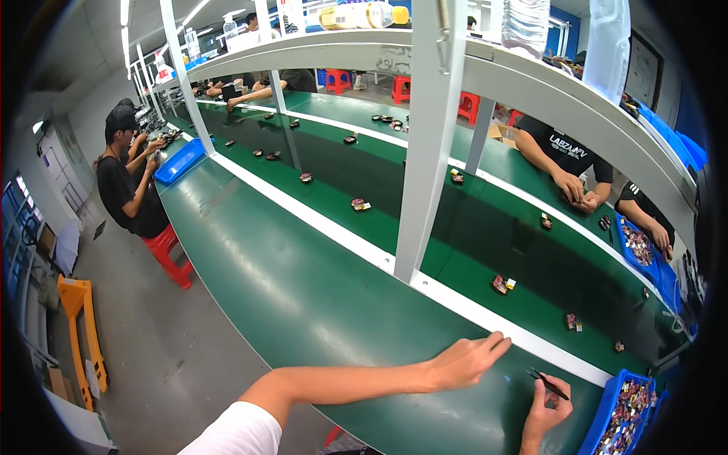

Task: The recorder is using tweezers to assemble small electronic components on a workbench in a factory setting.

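My left hand (469,364) reaches across the green bench to its white edge rail (523,343). Its fingers are bent and drawn together; whatever they may hold is too small or hidden to make out. In my right hand (547,415), at the lower right, is a pair of dark tweezers (552,385), tips pointing up and left. Beside that hand stands a blue bin (607,413) full of small reddish and metallic parts (631,413). Beyond the rail, small dark-red assemblies with yellow and white bits lie on the belt, one (501,284) fairly close to my left hand.
A white post (428,167) rises from the rail and carries a long shelf (334,53) with bottles on it. Co-workers sit across the belt (565,159) and farther left (129,174), near a blue tray (182,161). An orange pallet jack (80,334) stands on the floor.
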`<state>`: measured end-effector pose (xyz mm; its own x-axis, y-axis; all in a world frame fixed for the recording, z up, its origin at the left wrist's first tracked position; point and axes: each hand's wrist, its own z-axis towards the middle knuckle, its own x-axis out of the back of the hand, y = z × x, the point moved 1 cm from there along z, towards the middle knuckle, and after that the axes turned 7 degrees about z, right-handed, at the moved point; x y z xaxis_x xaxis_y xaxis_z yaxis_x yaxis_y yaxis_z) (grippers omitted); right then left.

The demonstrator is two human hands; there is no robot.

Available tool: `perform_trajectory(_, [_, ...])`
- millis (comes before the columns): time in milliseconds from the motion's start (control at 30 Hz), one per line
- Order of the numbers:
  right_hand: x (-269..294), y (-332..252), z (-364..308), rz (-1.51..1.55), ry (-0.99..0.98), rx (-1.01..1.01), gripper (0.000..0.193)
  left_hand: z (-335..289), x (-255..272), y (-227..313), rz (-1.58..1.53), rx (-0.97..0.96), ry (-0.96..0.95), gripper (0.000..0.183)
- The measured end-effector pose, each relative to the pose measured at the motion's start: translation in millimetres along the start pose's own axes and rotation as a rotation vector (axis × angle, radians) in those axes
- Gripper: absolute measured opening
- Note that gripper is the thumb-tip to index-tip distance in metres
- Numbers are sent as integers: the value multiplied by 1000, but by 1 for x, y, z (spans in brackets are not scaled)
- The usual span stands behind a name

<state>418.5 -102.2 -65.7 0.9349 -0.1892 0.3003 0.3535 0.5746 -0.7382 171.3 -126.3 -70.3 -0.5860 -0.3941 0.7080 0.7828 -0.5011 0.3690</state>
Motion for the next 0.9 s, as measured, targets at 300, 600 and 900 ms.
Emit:
perform_trajectory(300, [0,10,5,-43,50,-51,12,-4,-2,-1,-27,-14,-64,61])
perform_trajectory(600, [-5,0,10,-31,3,-47,12,0,3,0,-24,13,-47,58])
perform_trajectory(900, [-5,-7,1,18,-42,-12,12,-2,-3,1,57,-29,-90,53])
